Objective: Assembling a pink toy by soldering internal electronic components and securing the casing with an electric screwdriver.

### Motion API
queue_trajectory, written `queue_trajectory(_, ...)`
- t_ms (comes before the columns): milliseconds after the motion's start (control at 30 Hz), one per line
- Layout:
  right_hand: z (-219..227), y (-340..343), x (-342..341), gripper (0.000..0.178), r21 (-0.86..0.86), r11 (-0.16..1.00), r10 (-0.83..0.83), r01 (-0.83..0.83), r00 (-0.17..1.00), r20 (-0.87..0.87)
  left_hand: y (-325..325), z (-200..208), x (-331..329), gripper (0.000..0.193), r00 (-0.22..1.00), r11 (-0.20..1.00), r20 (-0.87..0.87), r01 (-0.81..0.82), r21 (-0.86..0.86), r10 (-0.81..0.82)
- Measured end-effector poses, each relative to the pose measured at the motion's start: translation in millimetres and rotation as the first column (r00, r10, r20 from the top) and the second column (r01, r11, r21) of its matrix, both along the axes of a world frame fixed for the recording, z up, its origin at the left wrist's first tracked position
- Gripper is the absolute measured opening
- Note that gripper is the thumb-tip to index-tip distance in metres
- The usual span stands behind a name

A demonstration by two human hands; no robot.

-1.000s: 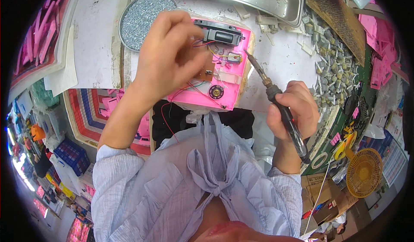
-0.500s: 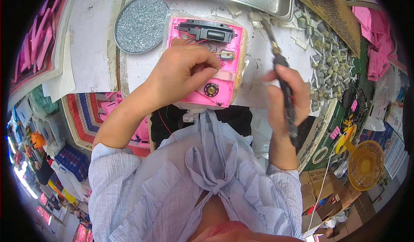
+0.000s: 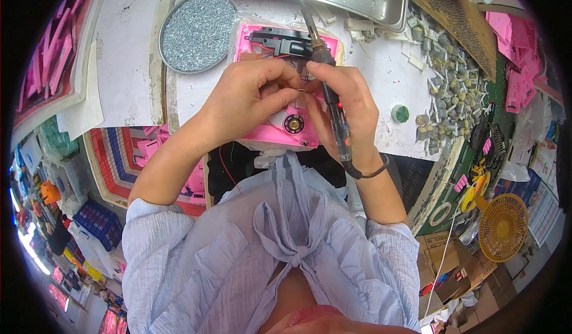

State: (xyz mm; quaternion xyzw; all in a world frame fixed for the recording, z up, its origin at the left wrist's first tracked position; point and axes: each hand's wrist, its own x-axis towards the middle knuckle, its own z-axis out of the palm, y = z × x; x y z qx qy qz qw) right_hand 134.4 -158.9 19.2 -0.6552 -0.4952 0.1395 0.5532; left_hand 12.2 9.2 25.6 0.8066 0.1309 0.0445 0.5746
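Observation:
A pink plastic casing (image 3: 268, 135) lies before me on a cushioned, plastic-wrapped rest. It holds a black module (image 3: 280, 39) at its far end and a small round black speaker (image 3: 293, 124) near its close edge. Over the casing, my left hand (image 3: 253, 96) pinches a thin wire (image 3: 301, 90) between thumb and forefinger. Across from it, my right hand (image 3: 356, 105) grips a soldering iron (image 3: 338, 128), its metal tip aimed away from me. Its fingertips meet the left ones at the wire; whether they pinch it too I cannot tell. The casing's middle is hidden by my hands.
A round tray of screws (image 3: 198, 33) stands at the far left, with a steel tray (image 3: 390, 9) at the back. Several small grey-and-white parts (image 3: 444, 93) spread along the right, beside a small green round piece (image 3: 400, 114). A yellow fan (image 3: 503, 227) is lower right.
My right hand has brought the soldering iron left over the casing, and its fingertips now meet my left hand's. The small green round piece on the right has come into sight.

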Motion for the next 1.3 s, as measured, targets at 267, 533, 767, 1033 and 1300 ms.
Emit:
queue_trajectory(267,26.7,-61.6,21.0,0.030,-0.031,0.994,-0.110,0.106,0.979,-0.169,-3.0,-1.2,-3.4,0.013,0.960,0.922,0.144,0.179,0.343,-0.240)
queue_trajectory(533,30.4,-80.1,25.5,0.027,-0.155,0.976,0.133,-0.150,0.985,-0.114,-8.3,-4.6,-4.1,0.023,0.952,0.870,0.145,0.178,0.460,-0.271)
queue_trajectory(767,24.5,-71.6,21.4,0.028,-0.135,0.975,0.170,-0.176,0.984,-0.056,-6.4,-4.5,-3.6,0.022,0.944,0.863,0.165,0.178,0.472,-0.285)
queue_trajectory(1033,25.7,-68.7,21.0,0.029,-0.148,0.974,0.166,-0.170,0.985,-0.042,-7.0,-7.4,-4.3,0.021,0.946,0.871,0.171,0.170,0.460,-0.275)
queue_trajectory(1300,25.8,-65.7,19.1,0.027,-0.152,0.972,0.183,-0.179,0.983,0.009,-7.3,-8.3,-5.2,0.021,0.946,0.866,0.176,0.162,0.472,-0.273)
